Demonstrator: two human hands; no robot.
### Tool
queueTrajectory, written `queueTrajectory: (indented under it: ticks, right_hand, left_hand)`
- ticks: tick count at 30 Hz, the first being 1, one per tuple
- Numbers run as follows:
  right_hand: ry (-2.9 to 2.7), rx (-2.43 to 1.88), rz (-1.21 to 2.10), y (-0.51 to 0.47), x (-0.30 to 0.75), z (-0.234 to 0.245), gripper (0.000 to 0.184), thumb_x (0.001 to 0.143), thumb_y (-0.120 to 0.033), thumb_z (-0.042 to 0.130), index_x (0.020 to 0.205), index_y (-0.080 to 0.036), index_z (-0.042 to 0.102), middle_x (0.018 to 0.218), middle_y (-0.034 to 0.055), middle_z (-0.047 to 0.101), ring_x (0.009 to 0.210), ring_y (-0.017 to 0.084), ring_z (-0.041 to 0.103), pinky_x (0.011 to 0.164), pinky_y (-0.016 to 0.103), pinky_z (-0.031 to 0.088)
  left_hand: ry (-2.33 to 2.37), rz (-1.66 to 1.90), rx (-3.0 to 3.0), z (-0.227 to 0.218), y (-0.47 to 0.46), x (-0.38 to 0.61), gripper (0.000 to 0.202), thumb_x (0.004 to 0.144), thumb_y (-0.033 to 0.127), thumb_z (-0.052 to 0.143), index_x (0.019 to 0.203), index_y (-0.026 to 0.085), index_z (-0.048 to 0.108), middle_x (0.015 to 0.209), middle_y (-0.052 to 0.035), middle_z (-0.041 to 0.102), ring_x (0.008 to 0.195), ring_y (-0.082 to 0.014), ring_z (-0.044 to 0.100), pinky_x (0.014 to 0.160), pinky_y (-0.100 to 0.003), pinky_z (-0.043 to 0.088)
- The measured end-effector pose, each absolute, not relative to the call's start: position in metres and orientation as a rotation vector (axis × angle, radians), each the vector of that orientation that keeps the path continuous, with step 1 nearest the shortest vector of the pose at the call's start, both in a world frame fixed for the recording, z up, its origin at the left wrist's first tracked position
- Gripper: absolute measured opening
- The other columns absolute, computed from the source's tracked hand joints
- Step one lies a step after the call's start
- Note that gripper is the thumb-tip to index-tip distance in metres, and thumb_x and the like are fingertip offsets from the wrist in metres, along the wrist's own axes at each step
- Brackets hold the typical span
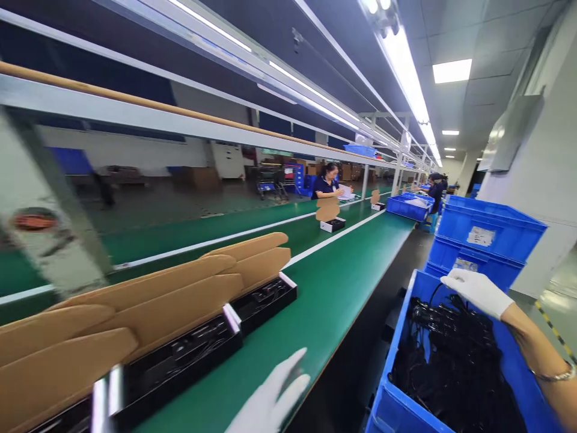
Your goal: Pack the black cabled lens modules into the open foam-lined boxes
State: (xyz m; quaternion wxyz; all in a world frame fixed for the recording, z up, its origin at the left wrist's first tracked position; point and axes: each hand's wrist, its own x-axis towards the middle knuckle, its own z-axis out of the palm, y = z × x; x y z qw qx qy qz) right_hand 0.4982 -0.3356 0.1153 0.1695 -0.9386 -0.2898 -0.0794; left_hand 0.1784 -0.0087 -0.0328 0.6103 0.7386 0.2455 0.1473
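My right hand (478,291), in a white glove, is over the blue bin (391,385) at the right. Its fingers pinch a thin black cable (435,292) that rises from a heap of black cables (451,355), some in shiny wrapping. My left hand (273,397), also gloved in white, hovers above the green work surface (315,300) with thumb and fingers apart and nothing in it. To its left stand open cardboard boxes with raised lids; the nearer box (180,361) and the farther box (265,297) hold black parts and cables.
Stacked blue bins (487,231) stand behind the cable bin. Farther along the line are smaller open boxes (332,225) and another blue bin (408,207). One person (328,183) works across the line, others farther down. A metal post (49,198) and rails border the left.
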Motion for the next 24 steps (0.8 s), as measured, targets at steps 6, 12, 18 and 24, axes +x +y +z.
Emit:
queueTrajectory:
  ticks: [6, 12, 18, 24]
  right_hand:
    - [-1.471, -2.273, -0.136, -0.216, 0.357, 0.139, 0.030, 0.087, -0.049, 0.048, 0.066, -0.028, 0.056, 0.051, -0.0039, 0.058, 0.048, 0.016, 0.053, 0.049, 0.028, 0.038]
    - [-2.527, -1.614, -0.141, -0.117, 0.269, 0.080, 0.032, 0.081, -0.036, 0.057, 0.049, -0.030, 0.056, 0.045, -0.0006, 0.055, 0.043, 0.016, 0.051, 0.044, 0.029, 0.030]
    - [-2.196, -1.482, -0.465, 0.085, 0.237, 0.129, 0.025, 0.092, -0.031, 0.042, 0.083, -0.026, 0.065, 0.085, 0.0030, 0.068, 0.076, 0.018, 0.059, 0.063, 0.027, 0.039]
    - [-1.765, -1.484, -0.752, 0.225, 0.222, 0.160, 0.028, 0.089, -0.038, 0.055, 0.106, -0.016, 0.059, 0.102, 0.0131, 0.062, 0.096, 0.026, 0.054, 0.079, 0.033, 0.042]
  left_hand:
    - [0.301, 0.313, 0.773, -0.003, -0.052, 0.191, 0.070, 0.078, 0.075, 0.048, 0.127, 0.025, 0.045, 0.129, -0.0127, 0.053, 0.063, -0.0138, 0.059, 0.063, -0.034, 0.055]
    - [0.461, 1.017, 0.426, 0.029, -0.015, 0.103, 0.040, 0.076, 0.027, 0.076, 0.111, 0.021, 0.057, 0.099, -0.0051, 0.062, 0.059, -0.0051, 0.053, 0.056, -0.016, 0.048]
    - [0.601, 1.223, 0.465, 0.026, 0.021, 0.033, 0.036, 0.074, 0.045, 0.075, 0.091, 0.020, 0.056, 0.078, -0.0002, 0.062, 0.053, -0.0053, 0.049, 0.047, -0.015, 0.039]
    - [0.563, 1.124, 0.549, -0.006, 0.049, 0.009, 0.049, 0.072, 0.065, 0.065, 0.072, 0.020, 0.046, 0.053, 0.0071, 0.043, 0.036, -0.0034, 0.028, 0.035, -0.017, 0.018]
